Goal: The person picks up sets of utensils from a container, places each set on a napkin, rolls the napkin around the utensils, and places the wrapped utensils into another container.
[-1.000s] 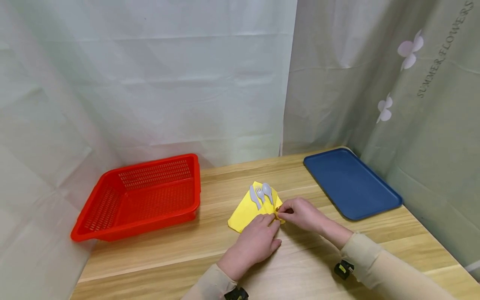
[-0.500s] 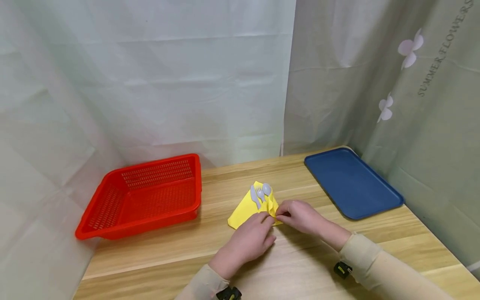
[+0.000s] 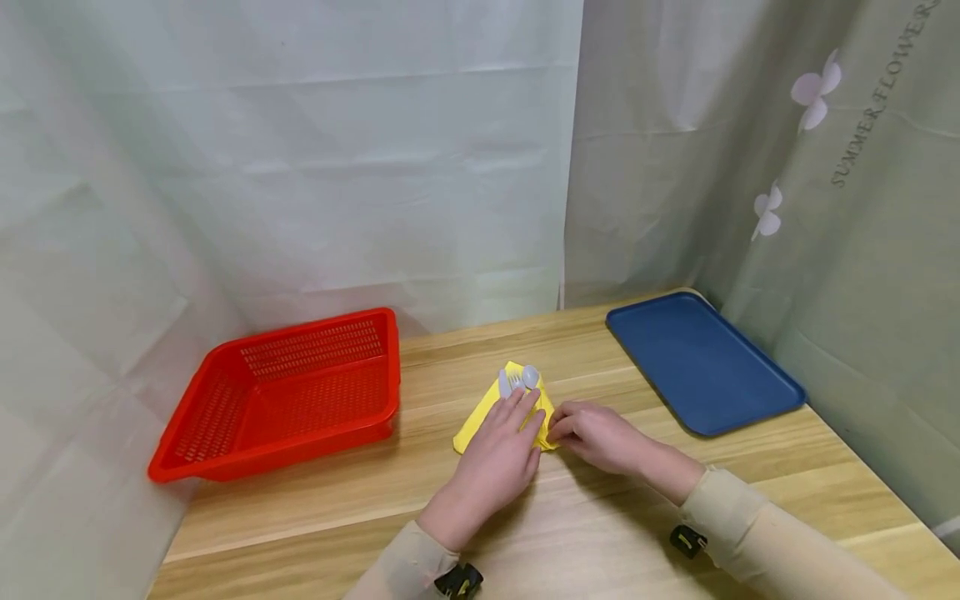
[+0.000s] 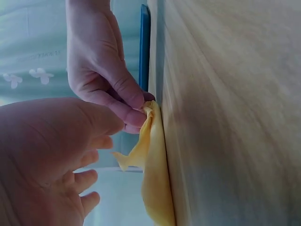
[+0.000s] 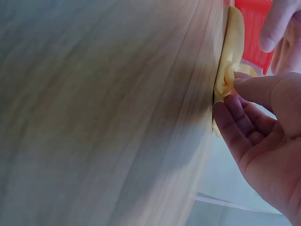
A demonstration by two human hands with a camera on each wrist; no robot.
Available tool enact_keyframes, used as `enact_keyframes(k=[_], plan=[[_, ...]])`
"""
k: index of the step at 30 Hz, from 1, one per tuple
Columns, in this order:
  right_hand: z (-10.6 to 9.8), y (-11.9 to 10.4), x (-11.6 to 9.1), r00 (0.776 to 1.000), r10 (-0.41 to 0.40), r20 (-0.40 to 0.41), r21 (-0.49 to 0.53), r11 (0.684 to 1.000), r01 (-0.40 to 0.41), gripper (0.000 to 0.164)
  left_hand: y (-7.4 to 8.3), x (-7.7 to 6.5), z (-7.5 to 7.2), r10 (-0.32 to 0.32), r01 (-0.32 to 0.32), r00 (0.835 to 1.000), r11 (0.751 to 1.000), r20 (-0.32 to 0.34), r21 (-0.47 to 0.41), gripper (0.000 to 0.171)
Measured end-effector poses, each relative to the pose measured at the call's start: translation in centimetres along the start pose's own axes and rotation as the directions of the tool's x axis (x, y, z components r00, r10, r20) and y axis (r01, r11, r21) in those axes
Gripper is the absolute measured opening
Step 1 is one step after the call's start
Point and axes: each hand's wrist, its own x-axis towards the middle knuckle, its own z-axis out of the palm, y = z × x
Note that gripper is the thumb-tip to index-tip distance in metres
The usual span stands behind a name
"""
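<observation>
A folded yellow napkin [image 3: 474,419] lies on the table, with a grey plastic knife [image 3: 504,385], fork [image 3: 516,382] and spoon [image 3: 530,377] tucked in it, heads toward the back. Their handles are hidden by the napkin and my left hand [image 3: 495,454]. That hand reaches over the napkin with its fingers extended; the left wrist view shows them spread apart, with nothing in them. My right hand [image 3: 600,435] pinches the napkin's right edge between thumb and fingers. In the right wrist view the gathered yellow fold [image 5: 227,82] sits at the thumb tip.
A red perforated plastic basket [image 3: 315,435] stands at the left of the wooden table [image 3: 585,533]. On the right, a flat blue tray [image 3: 701,367] lies near the table's edge. Pale curtains [image 3: 337,167] hang behind and at both sides.
My left hand has moved forward over the napkin, its fingers straightening and now covering part of the cutlery. The right hand keeps to the napkin's right edge, where the cloth is folded further in.
</observation>
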Motion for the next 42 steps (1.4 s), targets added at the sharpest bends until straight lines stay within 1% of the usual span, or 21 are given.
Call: enact_keyframes(k=[2,5,11,17,19,22,25,28,30,35,39,42], plan=[[0.1,0.1,0.0,1.000,-0.013,-0.003,-0.003,1.000,0.013,0.017,0.0,0.0,0.1,0.016,-0.017,1.000,0.999,0.020,0.045,0.049],[0.2,0.2,0.0,1.000,-0.024,-0.010,0.000,1.000,0.024,0.019,-0.1,0.0,0.3,0.014,-0.017,0.999,0.996,0.041,0.082,0.046],[0.3,0.3,-0.1,1.000,-0.024,-0.020,0.005,1.000,0.024,0.019,-0.4,-0.2,0.5,-0.026,0.023,0.999,0.998,0.044,0.059,0.046],[0.4,0.0,-0.2,1.000,-0.020,-0.020,-0.020,1.000,0.019,0.020,-0.6,-0.5,0.8,-0.026,0.023,0.998,0.998,0.053,0.065,0.037],[0.4,-0.1,-0.3,1.000,-0.014,-0.015,-0.028,1.000,0.014,0.021,-0.6,-0.5,0.8,-0.025,0.021,0.998,0.997,0.057,0.068,0.036],[0.4,-0.2,-0.4,1.000,-0.023,-0.009,-0.041,0.999,0.022,0.022,-0.4,-0.4,0.8,-0.006,0.002,0.998,0.998,0.056,0.069,0.040],[0.4,-0.3,-0.4,1.000,-0.028,-0.005,-0.054,0.998,0.028,0.022,-0.2,-0.4,0.7,0.040,-0.045,0.997,0.996,0.066,0.071,0.043],[0.3,-0.3,-0.6,1.000,-0.021,-0.007,-0.066,0.998,0.021,0.021,0.0,-0.6,0.5,0.078,-0.085,0.993,0.993,0.088,0.079,0.042],[0.1,-0.4,-0.8,1.000,-0.007,-0.006,-0.072,0.997,0.007,0.022,0.0,-0.8,0.6,0.073,-0.082,0.991,0.993,0.109,0.084,0.041],[-0.2,-0.2,-1.1,1.000,0.024,0.004,-0.081,0.996,-0.023,0.023,-0.2,-1.0,0.7,0.035,-0.046,0.988,0.996,0.150,0.075,0.044],[-0.5,0.3,-0.8,1.000,0.015,-0.012,-0.101,0.995,-0.016,0.023,-0.4,-0.7,0.8,0.055,-0.067,0.987,0.995,0.154,0.076,0.043],[-0.8,0.9,-0.6,1.000,0.006,-0.024,-0.119,0.993,-0.009,0.024,-0.4,-0.4,1.0,0.080,-0.089,0.988,0.994,0.131,0.065,0.039]])
